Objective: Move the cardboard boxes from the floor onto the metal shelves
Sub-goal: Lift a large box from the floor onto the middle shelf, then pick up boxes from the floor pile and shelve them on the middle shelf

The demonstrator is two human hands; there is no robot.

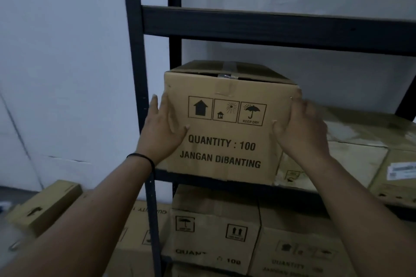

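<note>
Now both hands, L point(165, 129) & R point(299, 128), grips spread flat, press box point(225, 141) on shelf point(247, 29).

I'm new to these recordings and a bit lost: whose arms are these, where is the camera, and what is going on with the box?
There is no machine here. A person wears one camera on the head, so you look down their arms. The left hand and right hand press flat against the two sides of a printed cardboard box sitting at the front edge of a dark metal shelf. More boxes lie beside it, others on the level below, and one lies off to the left.
</note>
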